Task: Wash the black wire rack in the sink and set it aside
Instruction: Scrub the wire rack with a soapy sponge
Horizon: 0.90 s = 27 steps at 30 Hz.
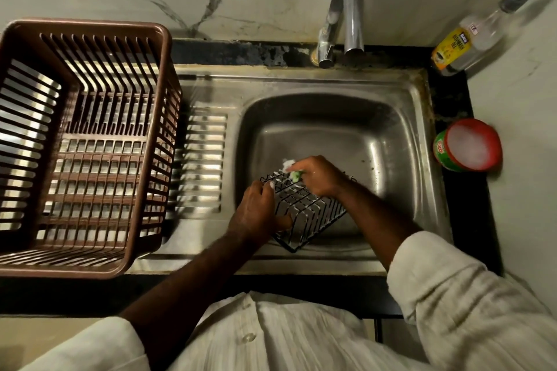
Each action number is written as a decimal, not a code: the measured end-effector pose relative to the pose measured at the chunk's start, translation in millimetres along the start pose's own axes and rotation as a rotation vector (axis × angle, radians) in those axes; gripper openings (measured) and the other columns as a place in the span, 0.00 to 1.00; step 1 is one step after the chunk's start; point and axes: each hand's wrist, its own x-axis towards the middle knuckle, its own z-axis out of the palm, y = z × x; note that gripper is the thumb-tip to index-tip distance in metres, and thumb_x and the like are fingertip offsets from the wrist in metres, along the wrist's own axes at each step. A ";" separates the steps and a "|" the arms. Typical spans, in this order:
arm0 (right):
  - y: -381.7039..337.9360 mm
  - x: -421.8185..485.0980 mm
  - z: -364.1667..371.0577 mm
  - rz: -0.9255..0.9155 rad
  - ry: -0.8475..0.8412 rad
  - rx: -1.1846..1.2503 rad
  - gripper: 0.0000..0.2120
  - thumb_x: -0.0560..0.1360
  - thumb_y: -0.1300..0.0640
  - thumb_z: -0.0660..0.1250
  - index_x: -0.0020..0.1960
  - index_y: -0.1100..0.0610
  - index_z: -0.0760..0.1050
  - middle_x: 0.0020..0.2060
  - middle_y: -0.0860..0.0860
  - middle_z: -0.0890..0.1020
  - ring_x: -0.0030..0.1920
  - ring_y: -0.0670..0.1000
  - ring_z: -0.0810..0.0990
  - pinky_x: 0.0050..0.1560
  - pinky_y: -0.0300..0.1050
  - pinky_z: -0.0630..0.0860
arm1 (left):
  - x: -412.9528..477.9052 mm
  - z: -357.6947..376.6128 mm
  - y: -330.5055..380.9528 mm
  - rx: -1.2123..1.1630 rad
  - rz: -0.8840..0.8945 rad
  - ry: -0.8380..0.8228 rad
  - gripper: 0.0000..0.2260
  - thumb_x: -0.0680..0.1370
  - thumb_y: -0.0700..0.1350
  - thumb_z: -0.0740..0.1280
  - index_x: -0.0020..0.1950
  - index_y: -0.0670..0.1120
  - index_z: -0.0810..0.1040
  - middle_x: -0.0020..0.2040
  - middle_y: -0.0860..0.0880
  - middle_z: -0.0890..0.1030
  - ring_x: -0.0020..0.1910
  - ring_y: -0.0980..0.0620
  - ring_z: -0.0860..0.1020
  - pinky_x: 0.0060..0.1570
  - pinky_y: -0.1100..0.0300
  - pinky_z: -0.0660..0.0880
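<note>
While the left hand (259, 211) grips the near left edge of the black wire rack (310, 208), its fingers curled over the frame and its thumb pressed along the lower side, the right hand (319, 175) works at the far end. The right fingers are clenched round a green scrubber (297, 175), with a dab of white foam (287, 163) showing just past the knuckles.

The rack sits tilted over the lower left part of the sink (391, 129) basin, one corner pointing toward the person and its divider wires running diagonally across the frame. Whether it touches the basin floor I cannot tell.

For the move to come, the relation that counts is this: the rack lies directly between the two hands, with the scrubber touching its upper edge and the unscrubbed length stretching down and to the right from there. The right hand is nearer that stretch, so I judge it will draw the scrubber along the wires while the left steadies.

Both forearms reach in from the bottom of the frame. The left wrist is fairly straight, the right bent inward.

A brown plastic basket (90, 25) stands on the bench at left, a likely place to set the rack.
</note>
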 end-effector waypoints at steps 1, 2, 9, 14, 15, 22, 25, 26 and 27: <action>-8.7 -5.0 4.2 -0.038 -0.018 0.014 0.25 0.75 0.71 0.61 0.63 0.49 0.81 0.63 0.54 0.81 0.49 0.49 0.83 0.48 0.46 0.82 | -0.2 -0.2 -0.3 -0.001 0.001 0.002 0.34 0.69 0.51 0.78 0.70 0.40 0.70 0.59 0.41 0.73 0.58 0.43 0.72 0.55 0.56 0.70; -17.0 -11.6 8.2 -0.069 -0.029 0.022 0.25 0.75 0.71 0.61 0.63 0.49 0.80 0.63 0.54 0.81 0.53 0.50 0.83 0.54 0.49 0.81 | -0.6 -0.7 0.1 -0.003 0.004 0.003 0.35 0.69 0.51 0.78 0.70 0.40 0.70 0.59 0.41 0.73 0.58 0.43 0.72 0.55 0.57 0.70; -36.2 -53.4 12.0 -0.136 0.051 0.096 0.24 0.75 0.74 0.59 0.66 0.58 0.78 0.64 0.54 0.79 0.41 0.32 0.80 0.42 0.27 0.75 | -1.4 -2.2 0.0 -0.024 -0.003 0.004 0.35 0.67 0.49 0.78 0.70 0.38 0.70 0.61 0.40 0.73 0.61 0.41 0.72 0.60 0.54 0.69; -7.1 -47.6 3.3 -0.145 0.011 -0.061 0.25 0.73 0.73 0.63 0.65 0.54 0.79 0.68 0.54 0.77 0.65 0.51 0.78 0.67 0.40 0.71 | 2.0 -4.1 1.8 -0.002 -0.010 -0.035 0.37 0.69 0.52 0.78 0.72 0.41 0.68 0.64 0.41 0.71 0.63 0.42 0.71 0.62 0.54 0.70; 3.9 -44.0 -1.1 -0.106 0.014 -0.085 0.25 0.74 0.73 0.63 0.65 0.54 0.79 0.67 0.55 0.77 0.64 0.52 0.79 0.64 0.39 0.72 | 3.1 -4.4 1.7 0.002 -0.009 -0.038 0.37 0.69 0.52 0.78 0.72 0.41 0.67 0.64 0.41 0.71 0.63 0.41 0.71 0.62 0.53 0.69; 71.9 -15.6 -14.0 0.263 0.100 -0.149 0.25 0.72 0.68 0.68 0.67 0.53 0.78 0.65 0.60 0.79 0.59 0.60 0.81 0.61 0.48 0.78 | 3.1 -4.4 1.9 0.006 -0.017 -0.043 0.36 0.70 0.54 0.76 0.72 0.41 0.66 0.65 0.41 0.70 0.64 0.42 0.70 0.63 0.53 0.69; 73.7 -7.5 -9.2 0.303 0.124 -0.123 0.23 0.73 0.66 0.69 0.66 0.52 0.79 0.65 0.58 0.79 0.61 0.60 0.80 0.64 0.51 0.77 | 3.6 -3.6 2.2 0.005 -0.022 -0.045 0.36 0.70 0.54 0.76 0.72 0.41 0.67 0.65 0.41 0.70 0.64 0.42 0.70 0.63 0.53 0.69; 71.3 -7.2 -8.0 0.304 0.130 -0.114 0.22 0.73 0.65 0.70 0.65 0.51 0.80 0.64 0.58 0.80 0.60 0.59 0.80 0.63 0.51 0.78 | 3.7 -3.4 1.9 0.011 -0.014 -0.037 0.36 0.70 0.54 0.77 0.72 0.41 0.67 0.64 0.41 0.71 0.64 0.42 0.71 0.62 0.53 0.70; 66.8 -8.7 -7.8 0.292 0.135 -0.107 0.21 0.73 0.65 0.70 0.64 0.51 0.81 0.63 0.57 0.81 0.60 0.58 0.81 0.63 0.51 0.78 | 4.0 -3.1 1.2 0.017 -0.002 -0.025 0.36 0.70 0.54 0.77 0.71 0.41 0.68 0.63 0.41 0.71 0.63 0.41 0.71 0.61 0.53 0.71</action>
